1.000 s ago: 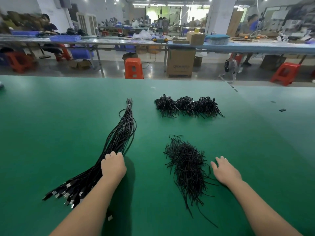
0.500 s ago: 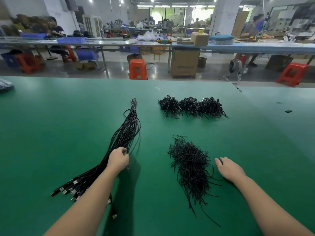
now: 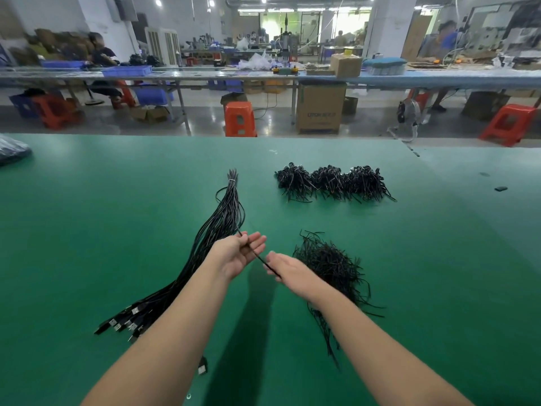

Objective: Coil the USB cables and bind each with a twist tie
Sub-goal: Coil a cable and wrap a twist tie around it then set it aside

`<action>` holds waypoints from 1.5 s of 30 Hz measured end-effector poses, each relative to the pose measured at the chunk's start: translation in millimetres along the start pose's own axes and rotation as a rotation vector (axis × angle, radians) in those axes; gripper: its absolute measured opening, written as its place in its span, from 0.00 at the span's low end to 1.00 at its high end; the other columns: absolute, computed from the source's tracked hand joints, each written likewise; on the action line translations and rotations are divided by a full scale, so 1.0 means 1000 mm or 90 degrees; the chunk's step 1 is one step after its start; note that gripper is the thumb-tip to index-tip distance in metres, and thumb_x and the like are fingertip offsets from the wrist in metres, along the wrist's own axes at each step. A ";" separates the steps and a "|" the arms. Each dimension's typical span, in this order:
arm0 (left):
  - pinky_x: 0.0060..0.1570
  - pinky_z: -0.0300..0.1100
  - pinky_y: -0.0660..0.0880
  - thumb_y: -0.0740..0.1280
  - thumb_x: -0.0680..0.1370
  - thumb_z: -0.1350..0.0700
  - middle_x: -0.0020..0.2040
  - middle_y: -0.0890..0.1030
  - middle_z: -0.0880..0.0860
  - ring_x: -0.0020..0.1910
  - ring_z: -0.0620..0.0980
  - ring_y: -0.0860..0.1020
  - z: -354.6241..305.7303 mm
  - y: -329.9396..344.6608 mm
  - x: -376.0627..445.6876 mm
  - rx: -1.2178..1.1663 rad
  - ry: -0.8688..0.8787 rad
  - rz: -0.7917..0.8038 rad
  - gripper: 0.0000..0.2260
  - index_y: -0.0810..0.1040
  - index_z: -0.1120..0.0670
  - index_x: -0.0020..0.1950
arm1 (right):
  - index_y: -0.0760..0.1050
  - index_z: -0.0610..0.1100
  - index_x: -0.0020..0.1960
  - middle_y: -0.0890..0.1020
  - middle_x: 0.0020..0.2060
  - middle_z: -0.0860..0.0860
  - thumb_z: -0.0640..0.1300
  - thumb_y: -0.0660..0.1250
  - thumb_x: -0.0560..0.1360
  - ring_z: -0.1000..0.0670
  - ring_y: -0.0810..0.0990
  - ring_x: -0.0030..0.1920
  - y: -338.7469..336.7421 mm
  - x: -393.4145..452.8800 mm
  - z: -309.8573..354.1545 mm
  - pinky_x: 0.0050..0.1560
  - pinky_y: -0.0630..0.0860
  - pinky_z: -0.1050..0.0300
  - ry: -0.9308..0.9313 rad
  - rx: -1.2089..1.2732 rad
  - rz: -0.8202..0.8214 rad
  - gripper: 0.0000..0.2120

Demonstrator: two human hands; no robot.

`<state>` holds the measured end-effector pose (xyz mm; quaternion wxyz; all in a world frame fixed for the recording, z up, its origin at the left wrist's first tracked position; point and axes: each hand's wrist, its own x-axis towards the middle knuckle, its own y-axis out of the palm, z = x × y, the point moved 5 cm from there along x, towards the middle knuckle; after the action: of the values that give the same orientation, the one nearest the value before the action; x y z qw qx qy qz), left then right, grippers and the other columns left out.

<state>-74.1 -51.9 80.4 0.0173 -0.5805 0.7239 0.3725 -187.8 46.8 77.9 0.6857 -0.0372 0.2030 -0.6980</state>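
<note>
**Fingers lift one cable clear of the bundle**

Fingers of the left hand (image 3: 238, 254), which a second ago lay on the cable bundle (image 3: 210, 247), now pinch a single black cable (image 3: 259, 257) raised off the green table (image 3: 87, 215). The right hand (image 3: 288, 269) has come over from beside the loose twist ties (image 3: 330, 266) and takes the same strand; whether its fingers have closed round it I cannot tell. One cable appears separated, so coiling can probably begin. Finished coils (image 3: 330, 181) lie farther back.
</note>
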 end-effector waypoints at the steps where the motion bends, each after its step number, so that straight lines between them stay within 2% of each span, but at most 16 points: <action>1: 0.45 0.53 0.81 0.52 0.85 0.66 0.47 0.80 0.62 0.45 0.58 0.81 0.001 0.004 0.000 0.003 -0.001 0.000 0.10 0.67 0.58 0.47 | 0.77 0.47 0.59 0.83 0.51 0.51 0.54 0.56 0.84 0.52 0.81 0.52 0.009 0.001 0.002 0.57 0.75 0.57 0.012 0.035 0.018 0.15; 3: 0.49 0.51 0.78 0.53 0.85 0.66 0.47 0.81 0.60 0.45 0.56 0.81 0.001 0.005 0.001 0.029 0.009 -0.018 0.09 0.68 0.57 0.47 | 0.77 0.41 0.55 0.81 0.38 0.50 0.47 0.57 0.84 0.51 0.81 0.38 0.014 -0.001 0.007 0.41 0.75 0.61 0.018 0.088 0.028 0.13; 5: 0.44 0.47 0.80 0.54 0.84 0.66 0.46 0.82 0.59 0.43 0.54 0.82 -0.004 -0.001 0.003 0.045 0.030 -0.052 0.08 0.69 0.57 0.49 | 0.79 0.40 0.53 0.76 0.31 0.50 0.43 0.58 0.83 0.53 0.76 0.28 0.002 -0.006 0.010 0.30 0.71 0.62 0.016 0.082 -0.002 0.12; 9: 0.25 0.38 0.77 0.55 0.81 0.67 0.36 0.77 0.57 0.33 0.52 0.76 -0.010 -0.019 0.007 0.028 -0.013 -0.126 0.10 0.73 0.63 0.44 | 0.83 0.48 0.46 0.77 0.29 0.54 0.45 0.61 0.82 0.56 0.66 0.24 -0.029 -0.024 0.023 0.26 0.64 0.62 -0.034 -0.038 -0.010 0.13; 12: 0.19 0.33 0.69 0.56 0.82 0.63 0.33 0.73 0.54 0.21 0.47 0.71 -0.011 -0.026 0.015 0.024 -0.029 -0.154 0.10 0.72 0.61 0.42 | 0.81 0.57 0.38 0.84 0.35 0.53 0.47 0.61 0.82 0.57 0.65 0.22 -0.031 -0.042 0.038 0.25 0.65 0.62 -0.101 -0.163 0.052 0.16; 14: 0.19 0.33 0.67 0.58 0.83 0.61 0.35 0.74 0.53 0.18 0.45 0.68 -0.013 -0.024 0.020 0.022 -0.013 -0.158 0.05 0.71 0.59 0.50 | 0.83 0.56 0.47 0.83 0.34 0.53 0.47 0.60 0.82 0.56 0.67 0.24 -0.030 -0.048 0.041 0.25 0.66 0.64 -0.125 -0.238 0.071 0.13; 16: 0.22 0.36 0.70 0.59 0.83 0.64 0.36 0.74 0.54 0.23 0.46 0.69 -0.015 -0.021 0.023 0.056 0.027 -0.154 0.07 0.70 0.55 0.59 | 0.82 0.52 0.55 0.81 0.33 0.55 0.47 0.59 0.82 0.56 0.69 0.25 -0.033 -0.051 0.042 0.26 0.67 0.64 -0.133 -0.281 0.073 0.12; 20: 0.27 0.41 0.76 0.58 0.79 0.69 0.36 0.77 0.57 0.27 0.50 0.74 -0.020 -0.032 0.021 0.337 0.101 -0.163 0.17 0.77 0.55 0.63 | 0.80 0.53 0.55 0.84 0.35 0.56 0.47 0.63 0.81 0.58 0.73 0.28 -0.063 -0.052 0.047 0.30 0.73 0.64 -0.131 -0.279 -0.021 0.08; 25: 0.29 0.42 0.74 0.60 0.81 0.63 0.38 0.82 0.59 0.28 0.51 0.75 -0.003 -0.038 0.012 0.614 0.097 -0.100 0.09 0.79 0.62 0.55 | 0.80 0.41 0.51 0.86 0.39 0.46 0.40 0.70 0.77 0.53 0.80 0.32 -0.112 -0.050 0.047 0.34 0.80 0.59 -0.082 0.038 -0.147 0.04; 30: 0.31 0.39 0.72 0.59 0.81 0.56 0.40 0.82 0.50 0.31 0.47 0.75 0.021 -0.026 -0.001 0.873 0.161 0.095 0.11 0.82 0.52 0.49 | 0.78 0.34 0.54 0.85 0.38 0.45 0.41 0.70 0.76 0.50 0.83 0.36 -0.134 -0.051 0.053 0.38 0.81 0.61 -0.109 0.395 -0.231 0.11; 32: 0.43 0.39 0.73 0.61 0.79 0.49 0.48 0.78 0.48 0.43 0.45 0.76 0.020 -0.030 -0.004 1.051 0.248 0.104 0.11 0.82 0.47 0.54 | 0.78 0.35 0.54 0.85 0.37 0.46 0.45 0.68 0.77 0.50 0.83 0.37 -0.143 -0.052 0.054 0.39 0.81 0.60 -0.145 0.489 -0.258 0.13; 35: 0.65 0.47 0.69 0.61 0.81 0.43 0.63 0.72 0.51 0.67 0.50 0.68 0.018 -0.046 -0.003 1.223 0.330 0.074 0.16 0.82 0.51 0.58 | 0.77 0.37 0.55 0.84 0.37 0.46 0.50 0.60 0.82 0.50 0.83 0.37 -0.158 -0.053 0.057 0.39 0.81 0.58 -0.192 0.581 -0.279 0.16; 37: 0.61 0.48 0.73 0.59 0.83 0.45 0.59 0.76 0.51 0.63 0.54 0.74 0.017 -0.055 -0.005 1.226 0.304 0.082 0.15 0.80 0.54 0.52 | 0.78 0.39 0.54 0.83 0.36 0.47 0.51 0.56 0.84 0.51 0.81 0.35 -0.167 -0.053 0.057 0.37 0.80 0.58 -0.195 0.573 -0.305 0.18; 40: 0.38 0.46 0.70 0.55 0.84 0.43 0.40 0.77 0.49 0.44 0.53 0.78 0.018 -0.064 -0.009 1.270 0.242 0.069 0.16 0.70 0.50 0.41 | 0.80 0.40 0.54 0.80 0.36 0.49 0.51 0.58 0.83 0.53 0.78 0.35 -0.174 -0.054 0.053 0.35 0.79 0.59 -0.181 0.479 -0.333 0.17; 42: 0.44 0.46 0.70 0.50 0.82 0.36 0.44 0.79 0.49 0.49 0.53 0.79 0.017 -0.062 -0.016 1.347 0.177 0.069 0.21 0.72 0.49 0.44 | 0.82 0.41 0.54 0.79 0.38 0.49 0.51 0.60 0.82 0.53 0.78 0.35 -0.172 -0.054 0.051 0.37 0.79 0.59 -0.154 0.412 -0.329 0.17; 45: 0.68 0.57 0.61 0.42 0.75 0.24 0.67 0.77 0.53 0.68 0.54 0.73 0.009 -0.040 -0.033 1.445 0.096 0.081 0.40 0.72 0.50 0.69 | 0.83 0.42 0.56 0.82 0.37 0.47 0.49 0.65 0.78 0.54 0.81 0.35 -0.157 -0.052 0.051 0.40 0.80 0.60 -0.114 0.302 -0.280 0.13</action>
<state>-32.5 -21.8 68.1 0.4700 -0.2129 0.6703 -0.5334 -315.5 82.0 188.9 0.5233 0.0198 -0.0389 -0.8510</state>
